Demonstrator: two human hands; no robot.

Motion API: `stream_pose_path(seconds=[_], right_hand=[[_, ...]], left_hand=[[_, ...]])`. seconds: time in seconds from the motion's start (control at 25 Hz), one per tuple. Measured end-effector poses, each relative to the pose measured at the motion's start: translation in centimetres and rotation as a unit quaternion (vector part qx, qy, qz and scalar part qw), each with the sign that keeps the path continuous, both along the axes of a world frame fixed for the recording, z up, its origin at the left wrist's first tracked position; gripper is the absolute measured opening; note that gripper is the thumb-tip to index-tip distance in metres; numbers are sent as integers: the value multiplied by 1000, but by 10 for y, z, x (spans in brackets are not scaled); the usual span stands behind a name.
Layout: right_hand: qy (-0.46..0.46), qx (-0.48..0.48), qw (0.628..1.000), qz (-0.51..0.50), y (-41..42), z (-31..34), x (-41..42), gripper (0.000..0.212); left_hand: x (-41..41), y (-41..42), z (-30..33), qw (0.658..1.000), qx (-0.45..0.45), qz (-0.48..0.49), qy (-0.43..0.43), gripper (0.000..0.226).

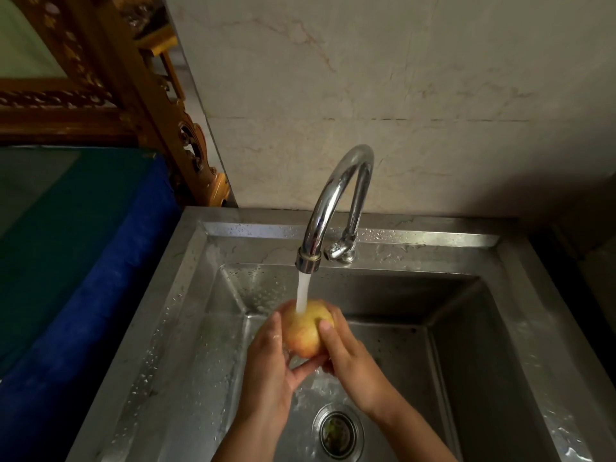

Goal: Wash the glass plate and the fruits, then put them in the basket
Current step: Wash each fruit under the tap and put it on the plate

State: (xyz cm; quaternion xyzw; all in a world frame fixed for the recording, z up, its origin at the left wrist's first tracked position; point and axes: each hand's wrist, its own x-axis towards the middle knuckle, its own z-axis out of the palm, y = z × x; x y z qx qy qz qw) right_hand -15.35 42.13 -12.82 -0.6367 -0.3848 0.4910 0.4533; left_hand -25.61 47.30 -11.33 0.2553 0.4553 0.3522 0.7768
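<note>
A yellow-red apple (305, 330) is held over the steel sink (520, 328), directly under the running stream from the chrome tap (328, 201). My left hand (270, 365) cups the apple from the left and below. My right hand (346, 355) grips it from the right, thumb on its upper side. Water hits the top of the apple and runs down into the basin. No glass plate and no basket are in view.
The drain strainer (337, 431) lies in the basin floor below my hands. A blue and green cloth-covered surface (83, 261) borders the sink on the left, with carved wooden furniture (140, 95) behind it. A tiled wall (400, 78) rises behind the tap.
</note>
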Motion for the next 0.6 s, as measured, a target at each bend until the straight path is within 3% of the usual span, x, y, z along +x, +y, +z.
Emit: stream_pose_path(seconds=[0.12,0.24,0.36,0.48,0.6], right_hand=[[57,-6,998,-32,7,6,9,48],[80,-47,995,-36,17,14,19,63],[60,-97,993,-7,25,16,19,72],[-21,-110,993,-24,26,16,13,54],[-101,-54,993,-26,30,23,23,41]], left_hand=[[-6,5,2,998,-4,-57,-22,28],[-13,3,0,988,47,-144,17,56],[-16,6,-1,988,58,-138,39,52],[-18,7,-1,991,13,-128,-29,46],[-20,5,-2,989,-49,-102,-92,48]])
